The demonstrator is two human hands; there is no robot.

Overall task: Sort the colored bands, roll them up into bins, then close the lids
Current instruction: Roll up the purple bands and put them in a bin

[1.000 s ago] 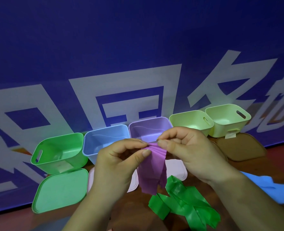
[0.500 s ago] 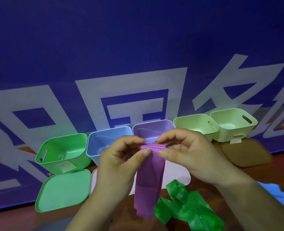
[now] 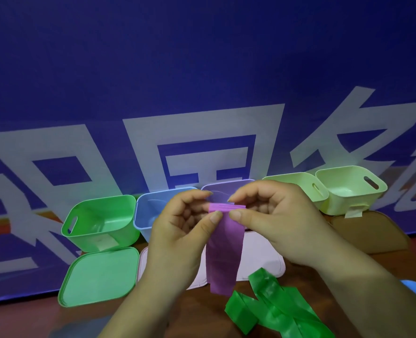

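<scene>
Both hands are up in front of the open purple plastic bin [image 3: 219, 191], and between them is the purple stretchy band [image 3: 224, 254]. The left hand [image 3: 180, 235] pinches the rolled top edge, thumb in front and fingers curled behind. The right hand [image 3: 275, 220] takes the same grip from the other side, thumb and forefinger tight on the roll. The loose tail hangs straight down over the pale pink lid [image 3: 263, 262]. A crumpled green band [image 3: 270, 306] lies near right on the reddish-brown surface [image 3: 202, 318]. A green plastic bin [image 3: 99, 220] sits far left, with a matching green lid [image 3: 99, 276] just in front.
</scene>
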